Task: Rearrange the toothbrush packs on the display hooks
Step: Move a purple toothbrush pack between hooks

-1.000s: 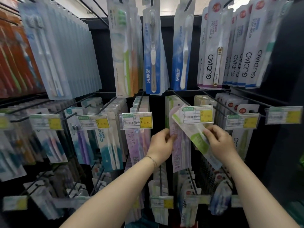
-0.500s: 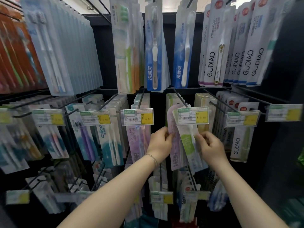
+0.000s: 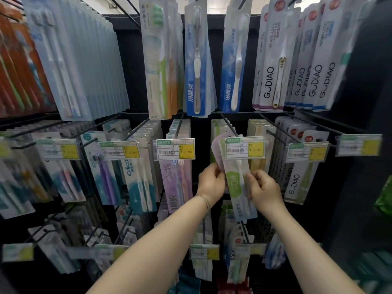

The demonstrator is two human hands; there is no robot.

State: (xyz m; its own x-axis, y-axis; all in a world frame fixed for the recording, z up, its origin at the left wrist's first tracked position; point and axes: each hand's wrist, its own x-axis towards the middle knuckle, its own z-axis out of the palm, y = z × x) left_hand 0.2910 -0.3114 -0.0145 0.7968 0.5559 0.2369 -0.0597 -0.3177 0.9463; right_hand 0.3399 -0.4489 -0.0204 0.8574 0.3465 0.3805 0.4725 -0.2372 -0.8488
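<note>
**Both hands on one green-and-white pack, middle hook row**

Left hand (image 3: 212, 183) curled, fingers closed on the left edge of the green-and-white toothbrush pack (image 3: 238, 187), thumb side also against the pink pack (image 3: 216, 151) tucked just behind it. Thin bracelet (image 3: 204, 200) at the left wrist. Right hand (image 3: 264, 189) likewise curled, fingertips pinching the pack's right edge. Pack hanging near upright, slightly tilted, top hidden behind the price tag (image 3: 245, 147) at the front end of its hook (image 3: 228, 124); whether threaded on the hook, unclear. Lilac pack (image 3: 176, 183) on the neighbouring hook to the left, white GUDIAO pack (image 3: 297, 183) to the right, both apart from the hands. More packs hanging in the rows above and below.
</note>
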